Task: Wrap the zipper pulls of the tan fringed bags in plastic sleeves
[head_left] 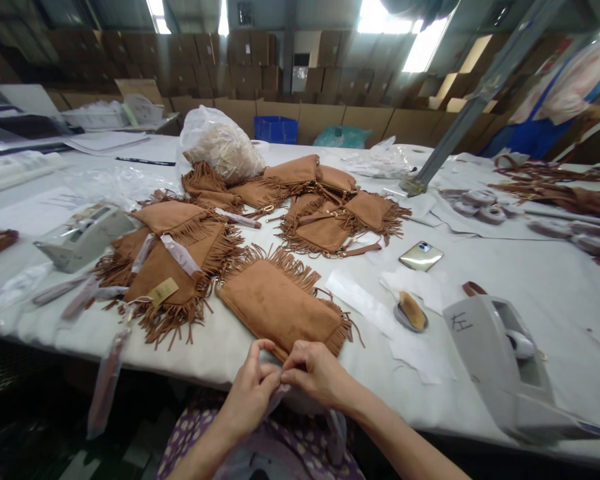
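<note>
A brown fringed suede bag (285, 307) lies flat at the table's front edge, its fringe spread along the far and right sides. Just in front of its near edge, my left hand (253, 390) and my right hand (317, 377) meet, thumbs and forefingers pinched together. Between them is a pale, wrapped strap (279, 398) that hangs down over my lap; the fingers partly cover it. To the left is a stack of similar fringed bags (173, 247) with wrapped handles and a tan tag (163, 291).
More fringed bags (325, 223) lie farther back beside a stuffed plastic bag (220, 143). Tape dispensers stand left (87, 237) and right (505, 360). A phone (421, 255), white paper pieces (420, 353) and a metal post (475, 100) are on the right. Another person (555, 100) stands at far right.
</note>
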The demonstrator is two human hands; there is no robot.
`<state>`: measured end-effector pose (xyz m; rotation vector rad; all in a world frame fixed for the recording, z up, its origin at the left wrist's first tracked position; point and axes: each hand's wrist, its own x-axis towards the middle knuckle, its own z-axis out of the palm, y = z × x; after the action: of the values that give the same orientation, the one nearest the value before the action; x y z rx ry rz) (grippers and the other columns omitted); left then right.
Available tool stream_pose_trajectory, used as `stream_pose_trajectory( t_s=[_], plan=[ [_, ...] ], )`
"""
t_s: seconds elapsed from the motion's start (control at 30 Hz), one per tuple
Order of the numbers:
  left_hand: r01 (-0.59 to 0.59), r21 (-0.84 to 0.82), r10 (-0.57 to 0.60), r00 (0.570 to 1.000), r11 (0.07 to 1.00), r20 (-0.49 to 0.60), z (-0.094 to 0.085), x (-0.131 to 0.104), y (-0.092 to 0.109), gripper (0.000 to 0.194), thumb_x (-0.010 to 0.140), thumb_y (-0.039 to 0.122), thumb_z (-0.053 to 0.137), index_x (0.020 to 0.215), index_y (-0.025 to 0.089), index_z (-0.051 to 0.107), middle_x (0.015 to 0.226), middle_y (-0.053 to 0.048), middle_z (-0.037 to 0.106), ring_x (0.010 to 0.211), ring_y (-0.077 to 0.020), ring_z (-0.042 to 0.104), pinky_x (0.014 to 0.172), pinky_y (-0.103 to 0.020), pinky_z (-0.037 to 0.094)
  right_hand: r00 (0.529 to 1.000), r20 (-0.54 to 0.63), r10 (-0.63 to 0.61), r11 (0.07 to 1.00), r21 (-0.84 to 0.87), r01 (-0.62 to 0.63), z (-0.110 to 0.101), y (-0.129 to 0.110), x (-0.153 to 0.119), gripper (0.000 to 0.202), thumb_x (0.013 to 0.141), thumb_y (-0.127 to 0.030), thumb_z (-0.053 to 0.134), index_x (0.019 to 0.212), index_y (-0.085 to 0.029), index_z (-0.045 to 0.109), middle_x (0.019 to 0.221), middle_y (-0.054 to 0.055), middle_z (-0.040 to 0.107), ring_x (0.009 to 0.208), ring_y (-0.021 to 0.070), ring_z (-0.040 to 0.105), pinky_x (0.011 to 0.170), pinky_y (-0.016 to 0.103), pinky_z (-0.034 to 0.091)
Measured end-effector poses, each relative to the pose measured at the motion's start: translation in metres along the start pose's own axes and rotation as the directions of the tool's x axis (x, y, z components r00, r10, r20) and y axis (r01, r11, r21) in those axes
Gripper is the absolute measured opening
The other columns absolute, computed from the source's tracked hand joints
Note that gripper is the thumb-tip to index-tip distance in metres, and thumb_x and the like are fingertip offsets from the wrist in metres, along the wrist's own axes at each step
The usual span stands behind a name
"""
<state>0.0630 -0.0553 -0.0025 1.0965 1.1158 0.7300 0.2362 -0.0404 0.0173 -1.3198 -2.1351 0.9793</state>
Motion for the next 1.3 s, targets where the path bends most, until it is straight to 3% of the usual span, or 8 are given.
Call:
stream_pose_trajectory(
  t_s=[0.23, 0.47, 0.63, 0.87, 0.97, 1.17, 1.23, 1.3],
  plan=[
    [0.193, 0.182, -0.233, 0.944, 0.964, 0.235, -0.009, -0.004, -0.001, 0.029, 0.077, 0.040, 0.056, 0.089, 0.014, 0.053, 0.063, 0.000, 0.061, 0.046, -0.0106, 0.049, 0.046, -0.021, 0.033, 0.995, -0.083, -0.057, 0.997, -0.054, 0.053, 0.015, 0.000, -0.012, 0.012, 0.081, -0.015, 0.055, 0.075, -0.019, 0.065, 0.075, 0.002, 0.060, 0.072, 0.0142, 0.057, 0.063, 0.024, 0.043],
    [-0.076, 0.427, -0.006, 0.982, 0.901, 0.186, -0.007, -0.003, 0.001, 0.021, 0.076, 0.027, 0.049, 0.060, 0.016, 0.056, 0.052, 0.003, 0.049, 0.052, -0.0123, 0.045, 0.050, -0.023, 0.028, 0.995, 0.041, -0.087, 0.986, -0.137, 0.091, 0.004, -0.006, -0.006, 0.012, 0.075, -0.013, 0.058, 0.075, -0.020, 0.068, 0.069, 0.000, 0.060, 0.062, 0.0121, 0.056, 0.055, 0.021, 0.040],
    [0.246, 0.103, -0.262, 0.946, 0.964, 0.192, -0.003, -0.004, -0.005, 0.024, 0.073, 0.035, 0.054, 0.058, 0.018, 0.046, 0.046, 0.008, 0.038, 0.038, -0.0050, 0.023, 0.040, -0.022, 0.013, 0.974, 0.064, -0.218, 0.951, -0.208, 0.226, 0.005, -0.005, -0.011, 0.019, 0.084, -0.015, 0.050, 0.075, -0.020, 0.066, 0.074, 0.002, 0.061, 0.066, 0.0124, 0.056, 0.058, 0.022, 0.041],
    [0.609, -0.386, -0.442, 0.782, 0.693, 0.439, -0.012, 0.002, -0.006, 0.026, 0.065, 0.037, 0.063, 0.068, 0.015, 0.050, 0.049, 0.009, 0.039, 0.035, 0.0001, 0.012, 0.036, -0.017, 0.001, 0.929, 0.127, -0.348, 0.874, -0.314, 0.370, -0.003, -0.003, -0.025, 0.026, 0.087, -0.011, 0.040, 0.097, -0.018, 0.062, 0.084, 0.007, 0.062, 0.076, 0.0171, 0.054, 0.065, 0.029, 0.044],
    [0.625, -0.423, -0.472, 0.777, 0.656, 0.416, -0.010, 0.001, -0.008, 0.025, 0.065, 0.033, 0.065, 0.072, 0.013, 0.052, 0.048, 0.011, 0.036, 0.035, 0.0007, 0.010, 0.036, -0.016, 0.000, 0.923, 0.056, -0.381, 0.846, -0.381, 0.373, 0.005, -0.001, -0.033, 0.033, 0.088, -0.012, 0.039, 0.117, -0.016, 0.055, 0.090, 0.009, 0.063, 0.078, 0.0189, 0.054, 0.068, 0.033, 0.046],
    [0.423, -0.326, -0.376, 0.905, 0.846, 0.198, -0.003, -0.005, -0.015, 0.040, 0.062, 0.044, 0.071, 0.063, 0.019, 0.040, 0.046, 0.011, 0.034, 0.033, -0.0001, 0.014, 0.036, -0.017, 0.003, 0.906, -0.068, -0.418, 0.781, -0.536, 0.320, 0.025, 0.005, -0.065, 0.043, 0.089, -0.012, 0.040, 0.130, -0.018, 0.047, 0.116, 0.013, 0.062, 0.104, 0.0237, 0.056, 0.090, 0.043, 0.045],
    [0.396, -0.267, -0.357, 0.916, 0.878, 0.184, -0.003, -0.009, -0.019, 0.044, 0.063, 0.050, 0.071, 0.063, 0.020, 0.040, 0.046, 0.011, 0.035, 0.033, -0.0002, 0.013, 0.035, -0.018, 0.003, 0.893, -0.238, -0.382, 0.793, -0.581, 0.184, 0.004, 0.016, -0.089, 0.043, 0.087, -0.012, 0.043, 0.129, -0.021, 0.049, 0.120, 0.011, 0.061, 0.110, 0.0232, 0.055, 0.096, 0.044, 0.042],
    [0.397, -0.229, -0.361, 0.914, 0.889, 0.185, -0.003, -0.013, -0.025, 0.047, 0.062, 0.056, 0.071, 0.064, 0.020, 0.040, 0.045, 0.012, 0.034, 0.033, -0.0002, 0.011, 0.035, -0.017, 0.003, 0.790, -0.560, -0.250, 0.824, -0.551, -0.130, -0.034, 0.034, -0.123, 0.040, 0.085, -0.018, 0.050, 0.125, -0.021, 0.053, 0.118, 0.011, 0.062, 0.108, 0.0240, 0.057, 0.096, 0.043, 0.043]
  ],
)
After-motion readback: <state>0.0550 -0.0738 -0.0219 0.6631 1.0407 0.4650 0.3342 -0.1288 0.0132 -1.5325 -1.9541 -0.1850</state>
